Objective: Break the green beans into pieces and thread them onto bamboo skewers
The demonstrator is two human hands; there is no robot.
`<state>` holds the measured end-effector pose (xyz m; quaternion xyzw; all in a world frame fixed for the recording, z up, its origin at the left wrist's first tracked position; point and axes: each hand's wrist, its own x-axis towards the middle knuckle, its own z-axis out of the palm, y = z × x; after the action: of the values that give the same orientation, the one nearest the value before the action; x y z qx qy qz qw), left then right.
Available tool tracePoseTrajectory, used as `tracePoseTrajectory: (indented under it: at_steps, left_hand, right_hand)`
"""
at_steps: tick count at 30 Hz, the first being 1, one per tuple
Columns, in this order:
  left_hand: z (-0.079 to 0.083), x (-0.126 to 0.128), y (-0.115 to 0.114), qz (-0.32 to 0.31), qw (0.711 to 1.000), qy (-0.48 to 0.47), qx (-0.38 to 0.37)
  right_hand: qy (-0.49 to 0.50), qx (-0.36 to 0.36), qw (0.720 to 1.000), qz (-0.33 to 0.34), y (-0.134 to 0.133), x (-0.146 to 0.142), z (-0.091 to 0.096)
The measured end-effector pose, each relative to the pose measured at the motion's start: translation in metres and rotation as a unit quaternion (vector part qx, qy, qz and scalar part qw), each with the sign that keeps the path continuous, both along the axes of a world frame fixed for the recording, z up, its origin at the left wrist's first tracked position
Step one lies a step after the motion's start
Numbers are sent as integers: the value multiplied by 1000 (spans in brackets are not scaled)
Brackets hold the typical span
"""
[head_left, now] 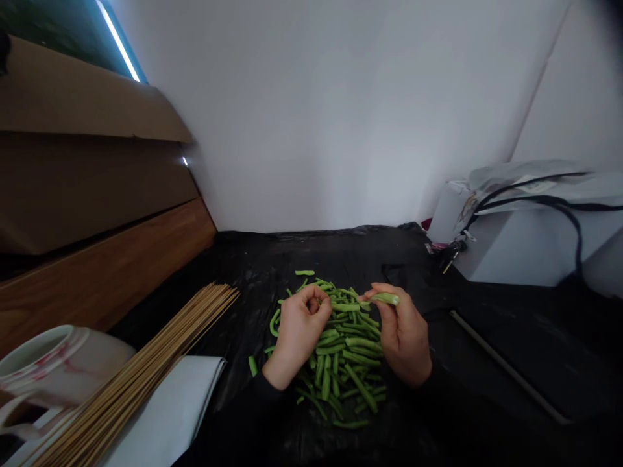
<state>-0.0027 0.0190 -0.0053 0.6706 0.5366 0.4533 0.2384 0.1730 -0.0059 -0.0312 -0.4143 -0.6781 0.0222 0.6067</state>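
Observation:
A heap of cut green bean pieces (346,350) lies on black plastic sheeting (272,272) in front of me. My right hand (403,337) rests at the heap's right side and pinches one short green bean piece (384,298) between thumb and fingertips, held just above the pile. My left hand (299,331) sits on the left side of the heap with its fingers curled in toward the thumb. What the left fingers grip is hidden by the hand.
A bundle of bamboo skewers (141,373) lies at the left, over a white sheet (170,415) and beside a white bowl (53,363). A white box with black cables (530,227) stands at the right. A wooden ledge (107,272) runs along the left.

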Motion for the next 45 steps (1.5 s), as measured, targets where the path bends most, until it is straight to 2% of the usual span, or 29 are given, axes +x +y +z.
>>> tracePoseTrajectory:
  at_steps: [4, 8, 14, 22, 25, 29, 31, 37, 41, 45]
  left_hand:
    - [-2, -3, 2, -12, 1000, -26, 5]
    - [-2, -3, 1, -11, 997, -77, 24]
    - [-2, 8, -9, -122, 987, -85, 61]
    - [-9, 11, -10, -139, 984, -97, 63]
    - [-6, 11, -11, -144, 984, -91, 49]
    - [3, 7, -12, -131, 984, -122, 13]
    - [6, 5, -12, -126, 981, -146, -5]
    - [6, 3, -7, -128, 968, -202, -70]
    - [4, 3, -4, -122, 971, -195, -69]
    - [4, 3, -5, -119, 975, -177, -65]
  right_hand:
    - [-5, -4, 1000, 5, 4, 2, -3]
    - [-53, -4, 998, 18, 6, 3, -3]
    - [-131, 29, 990, 39, 6, 3, -6]
    - [-216, 86, 973, 15, 8, 5, -6]
    - [-195, 50, 979, 25, 9, 4, -6]
    - [-192, -52, 979, 55, 14, 4, -6]
    - [-189, -68, 978, 57, 16, 5, -6]
    - [-179, 3, 984, -17, 16, 10, -3]
    - [-204, 56, 976, -48, 14, 12, -2]
    - [-222, 65, 971, -60, 13, 11, -2]
